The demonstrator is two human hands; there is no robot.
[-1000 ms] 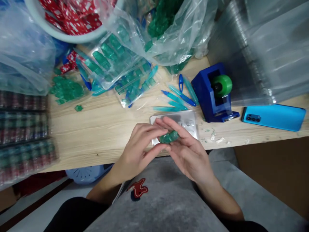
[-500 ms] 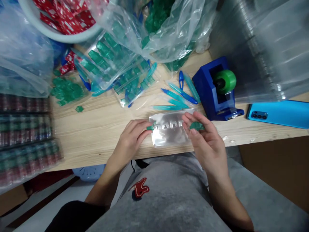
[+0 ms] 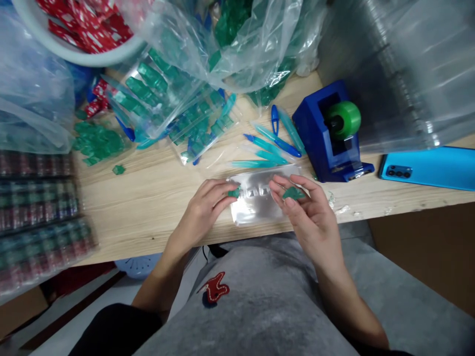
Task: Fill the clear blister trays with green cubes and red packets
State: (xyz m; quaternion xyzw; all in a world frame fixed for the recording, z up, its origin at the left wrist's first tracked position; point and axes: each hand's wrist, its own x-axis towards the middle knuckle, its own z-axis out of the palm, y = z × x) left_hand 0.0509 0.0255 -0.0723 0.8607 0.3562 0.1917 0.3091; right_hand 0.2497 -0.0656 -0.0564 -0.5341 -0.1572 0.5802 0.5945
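Note:
A clear plastic blister tray (image 3: 256, 210) lies on the wooden table near its front edge, with a row of small moulded hollows along it. At its left end, my left hand (image 3: 202, 210) pinches a small green translucent plastic piece (image 3: 234, 192) over the first hollow; I cannot tell whether the piece sits in it. My right hand (image 3: 311, 212) is over the tray's right end, fingers curled around a green translucent plastic piece (image 3: 293, 193), perhaps more than one. Teal and blue pen-like plastic tools (image 3: 265, 148) lie just behind the tray.
A blue tape dispenser (image 3: 321, 133) with green tape stands right of the tray, beside a blue phone (image 3: 430, 168). Behind are filled clear packs (image 3: 208, 123), loose green pieces (image 3: 98, 141), plastic bags (image 3: 260, 54) and a white basin (image 3: 92, 60). Stacked packs (image 3: 37, 207) stand at left.
My right hand has shifted slightly left over the tray, and the green in it shows more plainly. My left hand stays at the tray's left end. The view has shifted a little.

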